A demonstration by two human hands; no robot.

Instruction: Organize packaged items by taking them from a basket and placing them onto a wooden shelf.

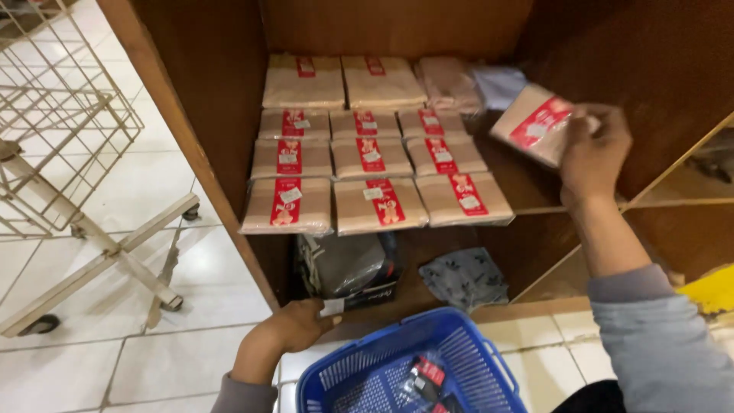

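Holding a tan packet (537, 122) pinched in the right hand (592, 157), while the left hand (294, 325) grips a dark packet (348, 268), calls for setting it flat beside the shelf's rows (375, 164).

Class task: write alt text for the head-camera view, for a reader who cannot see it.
A right hand holds a flat beige packet with a red label beside rows of matching packets on a brown wooden shelf. The left hand rests near a blue plastic basket.

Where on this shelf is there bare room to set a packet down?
Bare wood shows right of the packet rows, under the right hand and its packet. The left and middle of the shelf are packed edge to edge.
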